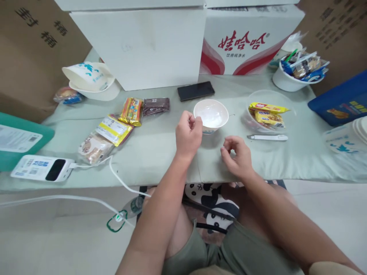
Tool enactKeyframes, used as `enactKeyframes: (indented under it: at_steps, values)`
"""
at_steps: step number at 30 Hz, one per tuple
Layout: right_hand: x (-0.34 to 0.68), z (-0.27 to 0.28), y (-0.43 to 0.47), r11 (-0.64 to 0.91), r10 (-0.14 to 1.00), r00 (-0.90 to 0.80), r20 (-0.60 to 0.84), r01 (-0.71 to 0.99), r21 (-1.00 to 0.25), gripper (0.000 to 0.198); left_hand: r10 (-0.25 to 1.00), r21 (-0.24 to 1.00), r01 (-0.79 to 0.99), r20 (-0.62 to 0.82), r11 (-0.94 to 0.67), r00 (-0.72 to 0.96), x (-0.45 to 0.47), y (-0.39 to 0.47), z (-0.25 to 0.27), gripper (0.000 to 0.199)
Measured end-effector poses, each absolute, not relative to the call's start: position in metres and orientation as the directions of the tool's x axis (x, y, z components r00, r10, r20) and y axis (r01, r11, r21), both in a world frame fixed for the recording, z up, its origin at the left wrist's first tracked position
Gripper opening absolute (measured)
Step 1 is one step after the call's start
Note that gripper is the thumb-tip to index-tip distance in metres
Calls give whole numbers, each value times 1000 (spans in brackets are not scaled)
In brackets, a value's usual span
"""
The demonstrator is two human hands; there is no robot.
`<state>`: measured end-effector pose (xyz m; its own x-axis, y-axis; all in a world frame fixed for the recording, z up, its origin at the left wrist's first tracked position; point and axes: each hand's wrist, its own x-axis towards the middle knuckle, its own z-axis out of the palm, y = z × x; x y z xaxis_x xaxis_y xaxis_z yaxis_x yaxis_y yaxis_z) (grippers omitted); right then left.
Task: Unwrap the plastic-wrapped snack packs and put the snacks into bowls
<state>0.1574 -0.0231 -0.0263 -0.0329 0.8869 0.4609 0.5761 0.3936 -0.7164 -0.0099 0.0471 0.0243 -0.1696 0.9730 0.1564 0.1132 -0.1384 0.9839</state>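
A white paper bowl [212, 114] stands on the cloth-covered table in front of me, with a pale, shiny inside. My left hand [188, 135] is at its left rim, fingers curled and the thumb bent against them. The thumb overlaps the bowl's edge; whether something small is pinched there is hidden. To the lower right of the bowl, my right hand [236, 156] hovers with loosely bent fingers, the thumb apart and nothing visible between them. Right of it lie a white box cutter [268, 137] and a clear plastic bowl [249, 122] with yellow snack packs [268, 117].
A black phone [196, 91] lies behind the bowl. Snack packs [114, 130] and a white power bank [43, 168] with a cable [126, 185] are on the left. White boxes [143, 46] line the back. A filled white tub [289, 78] and paper cups [346, 135] stand right.
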Motion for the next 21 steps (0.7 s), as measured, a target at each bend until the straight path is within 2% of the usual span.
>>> enactKeyframes:
  at_steps: [1, 2, 5, 8, 10, 15, 18, 21]
  values:
    - [152, -25, -28, 419, 879, -84, 470, 609, -674, 12, 971, 986, 58, 162, -154, -175, -11, 48, 26, 40]
    - [145, -25, -33, 449, 874, -160, 460, 629, -635, 10, 972, 986, 14, 167, -167, -167, -11, 48, 27, 47]
    - [121, -25, -40, 522, 851, -346, 394, 639, -566, 14, 980, 984, -67, 156, -165, -123, -15, 46, 28, 64]
    - [90, -31, -24, 559, 823, -375, 428, 671, -487, 9, 980, 979, -132, 137, -156, -143, -24, 46, 28, 68]
    - [65, -36, 1, 572, 810, -383, 444, 686, -450, 14, 970, 967, -183, 142, -179, -198, -34, 49, 30, 68]
    - [0, -38, 92, 445, 886, -245, 393, 687, -574, 27, 926, 912, -324, 130, -252, -353, -67, 64, 34, 62]
    - [-24, -38, 138, 478, 877, -308, 369, 647, -595, 32, 917, 894, -366, 109, -259, -384, -80, 68, 33, 58]
    - [-30, -44, 161, 469, 882, -347, 319, 575, -670, 30, 918, 906, -332, 128, -261, -375, -85, 68, 30, 57]
